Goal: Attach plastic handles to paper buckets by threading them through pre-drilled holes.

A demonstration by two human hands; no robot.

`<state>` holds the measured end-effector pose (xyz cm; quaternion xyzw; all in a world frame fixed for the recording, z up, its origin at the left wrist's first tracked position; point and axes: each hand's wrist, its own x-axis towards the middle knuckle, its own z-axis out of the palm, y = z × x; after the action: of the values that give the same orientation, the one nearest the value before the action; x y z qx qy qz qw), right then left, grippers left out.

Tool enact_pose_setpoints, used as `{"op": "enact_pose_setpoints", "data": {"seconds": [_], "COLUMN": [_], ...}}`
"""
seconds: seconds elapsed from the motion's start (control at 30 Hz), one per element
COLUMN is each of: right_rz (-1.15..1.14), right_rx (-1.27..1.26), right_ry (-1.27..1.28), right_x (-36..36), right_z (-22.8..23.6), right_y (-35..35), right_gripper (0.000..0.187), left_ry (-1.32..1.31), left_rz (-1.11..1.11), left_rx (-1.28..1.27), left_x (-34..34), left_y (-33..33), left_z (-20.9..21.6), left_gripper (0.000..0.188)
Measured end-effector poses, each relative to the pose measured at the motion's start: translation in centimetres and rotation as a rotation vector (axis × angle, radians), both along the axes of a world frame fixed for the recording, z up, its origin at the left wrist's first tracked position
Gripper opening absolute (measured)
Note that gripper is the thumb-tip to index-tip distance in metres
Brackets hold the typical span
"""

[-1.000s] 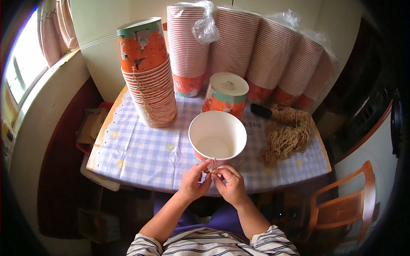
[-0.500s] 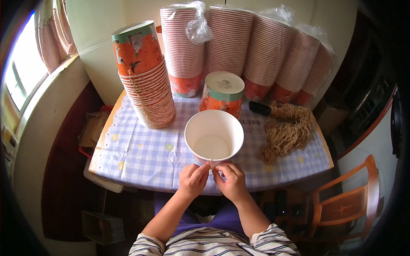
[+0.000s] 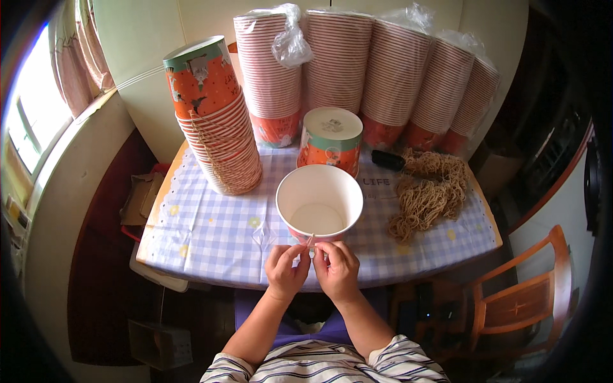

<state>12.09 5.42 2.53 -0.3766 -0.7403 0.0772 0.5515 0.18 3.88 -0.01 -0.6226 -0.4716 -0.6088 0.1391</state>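
Cup (image 3: 319, 204) before stacks (image 3: 357, 70) (on table (image 3: 211, 236)).

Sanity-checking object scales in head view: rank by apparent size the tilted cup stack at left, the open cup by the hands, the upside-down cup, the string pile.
1. Tilted cup stack
2. Open cup, though nearest the camera
3. String pile and upside-down cup: too close to rank
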Motion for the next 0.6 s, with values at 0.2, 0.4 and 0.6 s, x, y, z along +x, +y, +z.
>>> {"op": "enact_pose_setpoints", "data": {"seconds": [0.2, 0.4, 0.6], "right_rz": [-0.026, 0.058, 0.188], "right_rx": [0.020, -0.124, -0.438], "right_ry": [-0.012, 0.165, 0.406], "right_x": [-0.1, -0.7, -0.5], "right_z": [-0.5, -0.7, -0.9], "right_y": [0.2, 0.3, 0.1], "right_gripper": [0.016, 0.009, 0.010], "left_ry": [-0.585, -1.327, -1.452], "left_rz": [-0.268, -0.653, -0.717], "left_rx": [-0.389, -0.632, -0.814], "left_x": [1.0, 0.6, -0.3], "left_y": [-0.8, -1.1, -1.1], "left_z": [0.5, 1.4, 2.2], "left_gripper": [0.004, 0.004, 0.008]}}
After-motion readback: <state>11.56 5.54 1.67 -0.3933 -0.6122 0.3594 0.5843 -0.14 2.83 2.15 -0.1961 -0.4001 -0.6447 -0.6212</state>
